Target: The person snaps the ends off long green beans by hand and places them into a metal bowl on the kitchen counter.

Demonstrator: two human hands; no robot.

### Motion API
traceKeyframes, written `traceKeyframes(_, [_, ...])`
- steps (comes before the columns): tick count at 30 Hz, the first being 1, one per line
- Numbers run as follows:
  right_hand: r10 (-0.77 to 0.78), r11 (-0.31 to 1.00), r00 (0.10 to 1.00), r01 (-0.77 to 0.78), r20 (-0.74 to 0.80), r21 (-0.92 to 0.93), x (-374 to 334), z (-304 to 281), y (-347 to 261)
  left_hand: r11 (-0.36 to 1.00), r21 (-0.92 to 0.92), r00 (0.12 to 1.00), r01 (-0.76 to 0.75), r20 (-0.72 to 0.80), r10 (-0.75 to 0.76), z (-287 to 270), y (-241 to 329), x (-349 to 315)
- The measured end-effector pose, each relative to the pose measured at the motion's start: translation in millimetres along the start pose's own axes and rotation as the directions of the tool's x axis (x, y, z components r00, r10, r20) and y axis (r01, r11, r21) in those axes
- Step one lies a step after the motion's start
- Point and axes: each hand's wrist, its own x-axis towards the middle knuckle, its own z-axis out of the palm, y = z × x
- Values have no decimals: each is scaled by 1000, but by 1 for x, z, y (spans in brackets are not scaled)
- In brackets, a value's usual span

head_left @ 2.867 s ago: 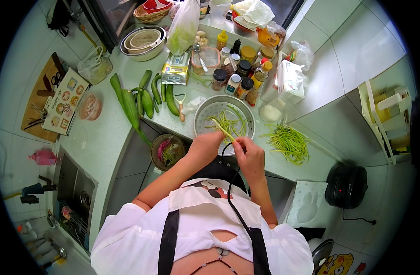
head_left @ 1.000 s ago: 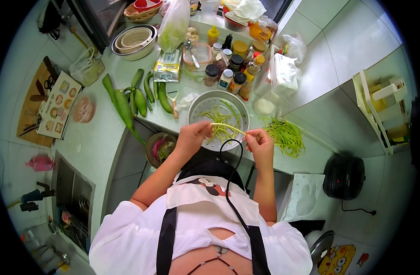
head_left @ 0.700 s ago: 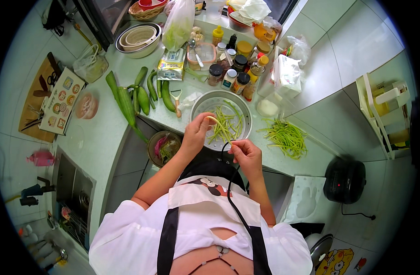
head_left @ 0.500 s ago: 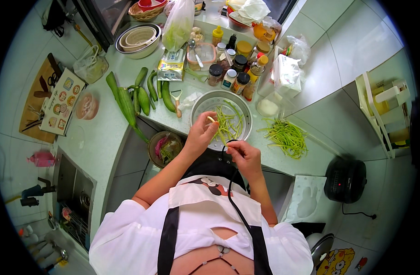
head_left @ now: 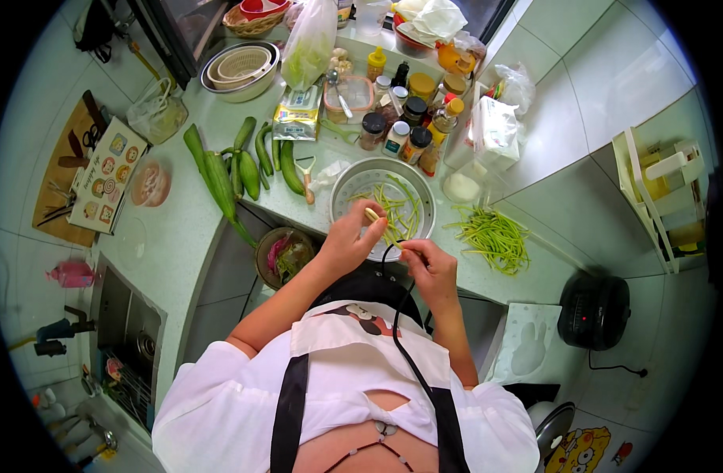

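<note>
Both hands are over a silver metal basin (head_left: 342, 183) with holes round its inside, which holds cut pieces of slender green stems (head_left: 407, 206). My left hand (head_left: 352, 238) is closed, its fingertips pinching a thin green stem (head_left: 392, 243). A pale piece (head_left: 371, 214) shows between its thumb and fingers. My right hand (head_left: 431, 268), also closed, grips the same stem's other end near the basin's front rim. To the right, a heap of long green stems (head_left: 495, 238) lies on the counter. A black cord passes close to my right fingertips.
Left of the basin lie a peeler (head_left: 307, 181) and several green gourds (head_left: 219, 175). Jars and bottles (head_left: 412, 110) crowd behind it. A waste bin (head_left: 268, 268) stands below the counter edge. A black cooker (head_left: 594, 311) is at the right, a sink (head_left: 128, 323) at the left.
Both hands have shifted slightly to the right and a little lower, still pinching the stem. The pale piece in my left hand shows more plainly.
</note>
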Motion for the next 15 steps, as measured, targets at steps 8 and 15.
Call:
traceKeyframes(8, [-55, 998, 998, 55, 3, -43, 3, 9, 6, 988, 145, 994, 57, 89, -70, -4, -4, -4])
traceKeyframes(15, [-1, 999, 999, 0, -36, -34, 10, 6, 6, 980, -118, 986, 159, 63, -152, -4, -13, 1])
